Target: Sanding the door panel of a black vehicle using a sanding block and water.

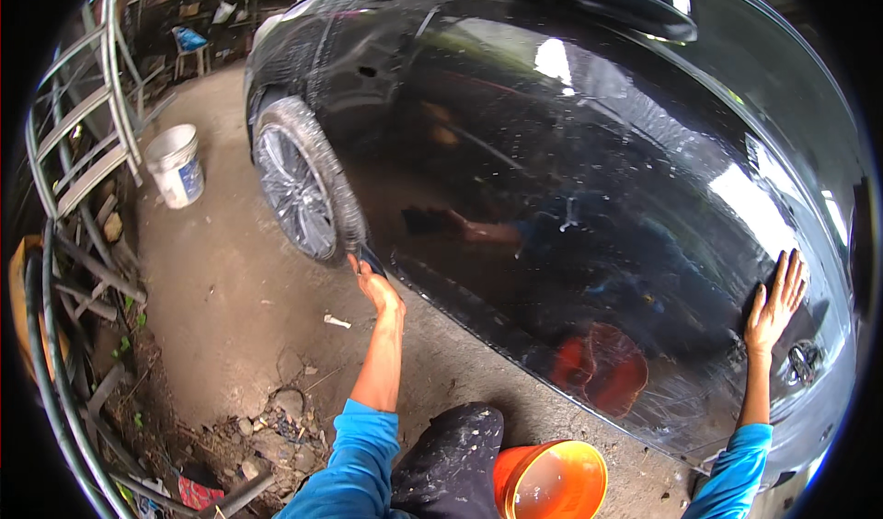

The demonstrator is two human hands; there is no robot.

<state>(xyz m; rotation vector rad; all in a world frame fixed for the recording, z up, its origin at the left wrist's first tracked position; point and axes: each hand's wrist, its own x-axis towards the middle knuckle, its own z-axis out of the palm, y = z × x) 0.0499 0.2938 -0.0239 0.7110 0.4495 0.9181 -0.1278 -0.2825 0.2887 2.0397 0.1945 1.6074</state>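
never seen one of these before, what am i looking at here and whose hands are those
There is no machine here: these are a person's own bare hands, in blue sleeves. The one wide picture comes from a camera worn on the head, looking down, so straight edges bend.

The left hand, near the wheel, seems to hold a dark flat piece; its details are unclear. The right hand is spread on the side of a black car, near its door handle.

On the ground stand an orange bucket with cloudy liquid and, farther off, a white bucket.
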